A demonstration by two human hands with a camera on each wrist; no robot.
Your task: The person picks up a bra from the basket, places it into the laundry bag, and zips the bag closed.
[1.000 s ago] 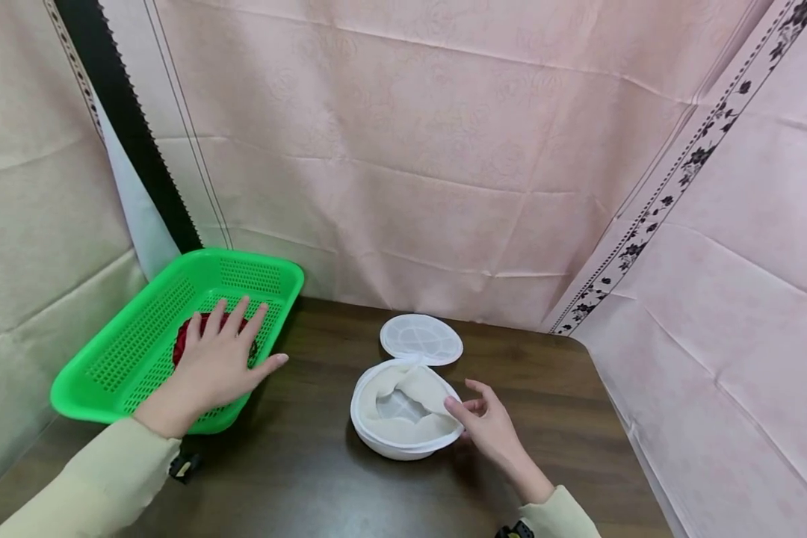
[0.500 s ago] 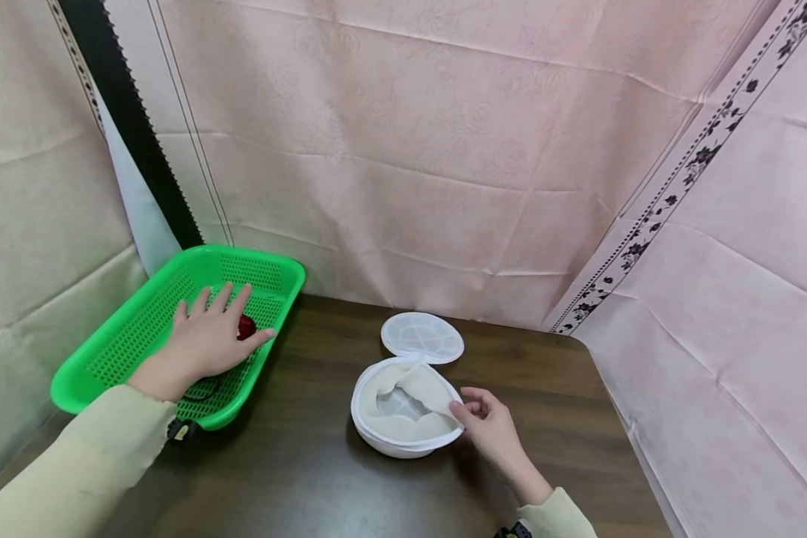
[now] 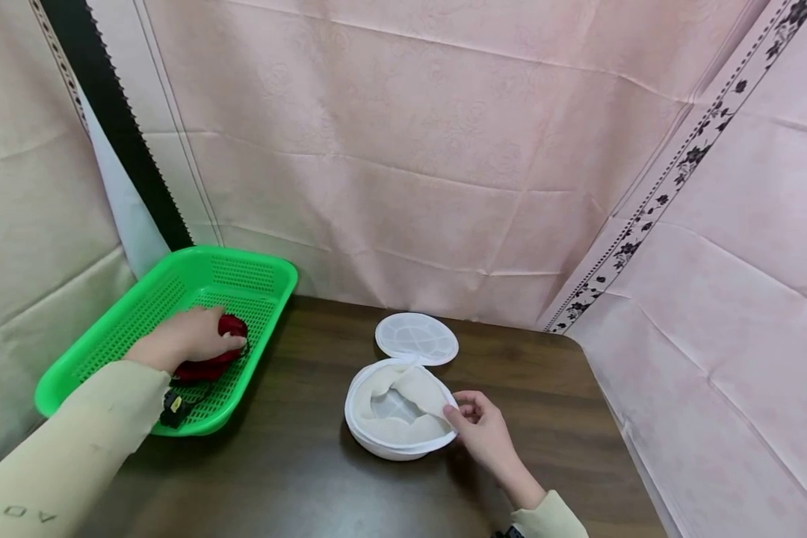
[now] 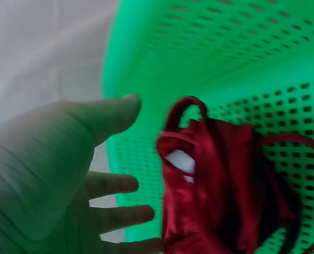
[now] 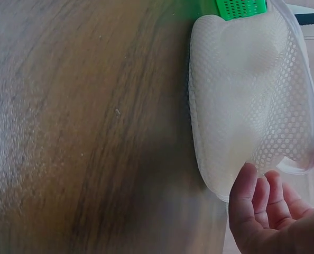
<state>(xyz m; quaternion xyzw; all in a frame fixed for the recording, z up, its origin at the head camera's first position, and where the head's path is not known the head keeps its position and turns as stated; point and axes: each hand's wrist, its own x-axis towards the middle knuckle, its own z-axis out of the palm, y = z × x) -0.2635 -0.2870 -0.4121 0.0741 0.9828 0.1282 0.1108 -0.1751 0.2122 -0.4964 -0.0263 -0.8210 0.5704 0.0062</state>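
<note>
A crumpled red satin garment (image 4: 215, 185) with thin straps and a white label lies in the green basket (image 3: 74, 373). Over it reaches my left hand (image 3: 184, 336), its thumb close against the red fabric in the head view. Straight, spread fingers (image 4: 120, 211) show beside the garment in the left wrist view, holding nothing. On the table stands a round white mesh laundry bag (image 5: 225, 100), unzipped, with its lid (image 3: 417, 338) folded back. My right hand (image 3: 487, 430) pinches the bag's right rim, thumb on the inner side and fingers outside.
The basket stands at the table's left, against the cloth wall. A dark wooden table (image 3: 296, 463) extends under the bag. Pale cloth curtains (image 3: 403, 164) enclose the back and both sides.
My left hand, spread flat over the basket before, has shifted slightly left and turned its fingers down toward the red garment, which shows more now. The right hand stays at the bag's rim.
</note>
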